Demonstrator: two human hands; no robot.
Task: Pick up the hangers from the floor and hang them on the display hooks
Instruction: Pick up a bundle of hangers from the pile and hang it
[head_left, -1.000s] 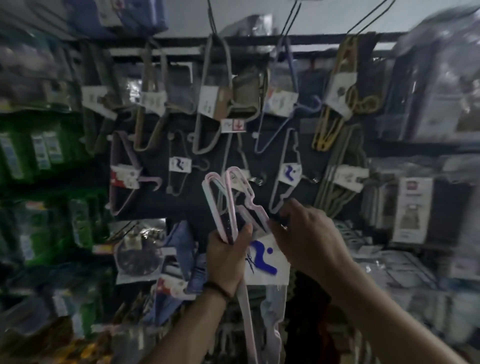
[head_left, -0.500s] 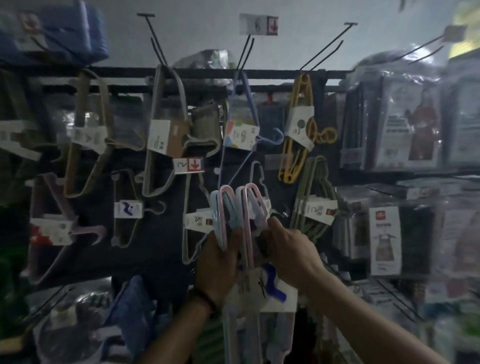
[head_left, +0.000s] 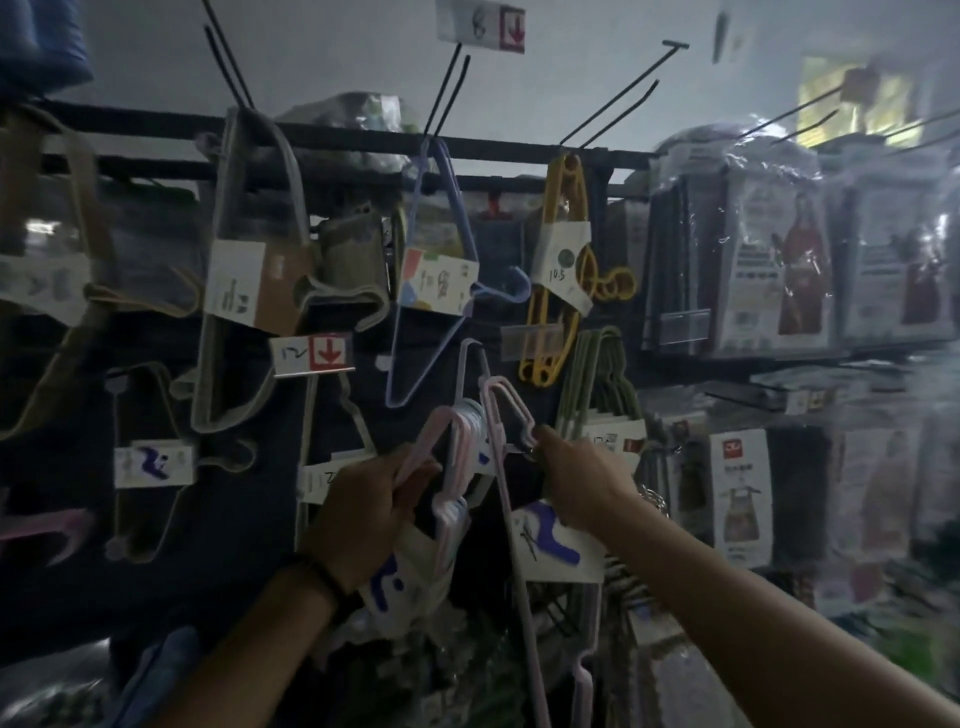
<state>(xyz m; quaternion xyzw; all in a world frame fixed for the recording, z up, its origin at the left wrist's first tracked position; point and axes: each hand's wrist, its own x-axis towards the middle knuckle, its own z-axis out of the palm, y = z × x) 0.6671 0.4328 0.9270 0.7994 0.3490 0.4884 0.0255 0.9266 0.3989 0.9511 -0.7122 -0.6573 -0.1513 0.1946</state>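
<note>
Both hands up at the display wall (head_left: 244, 545).
The left hand (head_left: 363, 514) grips one pink hanger pack (head_left: 460, 447) by its necks. The right hand (head_left: 587, 483) pinches the top loop of a second pack (head_left: 545, 545), close against the wall. The hook is hard to make out in the dimness, so the loop could miss it, or snag the green hangers (head_left: 597, 374) alongside, and fall.

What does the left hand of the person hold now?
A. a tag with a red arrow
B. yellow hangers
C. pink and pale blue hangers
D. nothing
C: the left hand grips the pink and pale blue hangers near their upper ends; the yellow hangers hang from the rack bar.
</note>
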